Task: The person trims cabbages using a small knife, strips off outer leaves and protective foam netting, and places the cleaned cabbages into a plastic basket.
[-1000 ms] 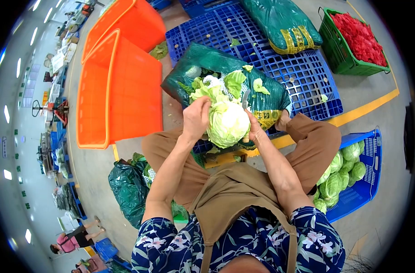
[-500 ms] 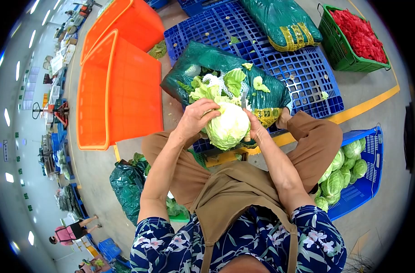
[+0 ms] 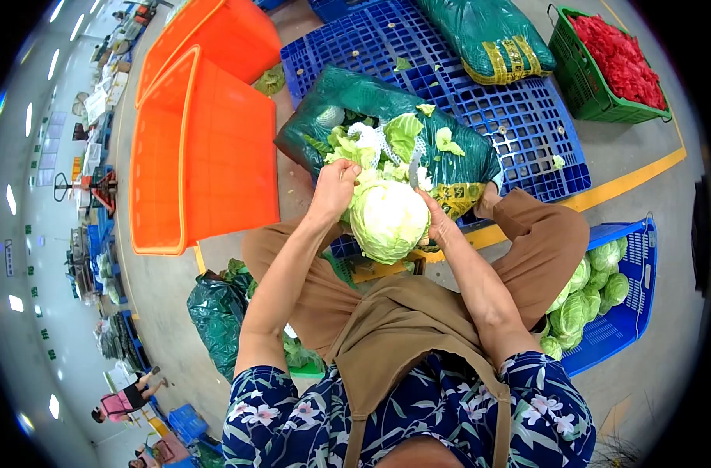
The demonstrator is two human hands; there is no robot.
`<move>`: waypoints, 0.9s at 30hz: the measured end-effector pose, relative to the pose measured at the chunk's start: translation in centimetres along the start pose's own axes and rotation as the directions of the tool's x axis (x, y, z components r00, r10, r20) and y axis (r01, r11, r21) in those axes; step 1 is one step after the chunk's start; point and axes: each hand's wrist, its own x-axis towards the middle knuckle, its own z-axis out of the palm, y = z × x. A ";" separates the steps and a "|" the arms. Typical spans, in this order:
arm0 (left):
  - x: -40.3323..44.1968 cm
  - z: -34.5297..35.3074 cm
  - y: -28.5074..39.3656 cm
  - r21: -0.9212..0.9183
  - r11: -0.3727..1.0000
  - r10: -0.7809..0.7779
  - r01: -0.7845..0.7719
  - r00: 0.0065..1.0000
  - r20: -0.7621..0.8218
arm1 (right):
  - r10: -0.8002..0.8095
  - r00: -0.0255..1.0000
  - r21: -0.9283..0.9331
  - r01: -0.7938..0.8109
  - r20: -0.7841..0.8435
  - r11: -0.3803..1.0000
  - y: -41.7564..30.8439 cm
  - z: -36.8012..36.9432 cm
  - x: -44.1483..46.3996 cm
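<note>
Between my two hands is a pale green cabbage [image 3: 390, 221], above my crossed legs. My left hand [image 3: 337, 187] is at its upper left, fingers pinched on a leaf at the cabbage's edge. At the right side, my right hand [image 3: 437, 216] supports the cabbage and also holds a knife [image 3: 414, 168], whose blade points up and away from me. Just beyond lies an opened dark green bag [image 3: 371, 95], with loose leaves [image 3: 403, 134] and white foam netting [image 3: 367, 136] on it.
The bag rests on a blue pallet [image 3: 519, 117]. Orange bins [image 3: 230, 156] stand left. A second green bag [image 3: 488, 39] and a green crate of red material [image 3: 597, 101] are beyond. Cabbages fill part of a blue basket [image 3: 640, 288] at right. A person [image 3: 121, 402] is far left.
My left hand moved onto the cabbage's top, then back to its upper-left edge, now pinching a leaf. The cabbage has shifted slightly toward me. The distant person has changed posture.
</note>
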 end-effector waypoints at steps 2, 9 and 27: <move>1.3 0.5 -1.0 -0.294 0.928 -0.219 0.228 0.974 0.064 | 0.006 1.000 0.004 -0.006 0.016 1.000 0.1 -1.0 0.4; 8.7 -0.1 -4.5 -0.741 0.551 -0.402 0.384 0.900 0.168 | 0.026 0.998 0.091 -0.031 0.053 0.995 0.8 -0.8 0.1; -3.0 4.1 -5.8 -0.831 0.183 -0.057 0.524 0.850 0.524 | -0.339 0.937 -0.175 0.349 0.086 0.921 -2.1 3.4 0.6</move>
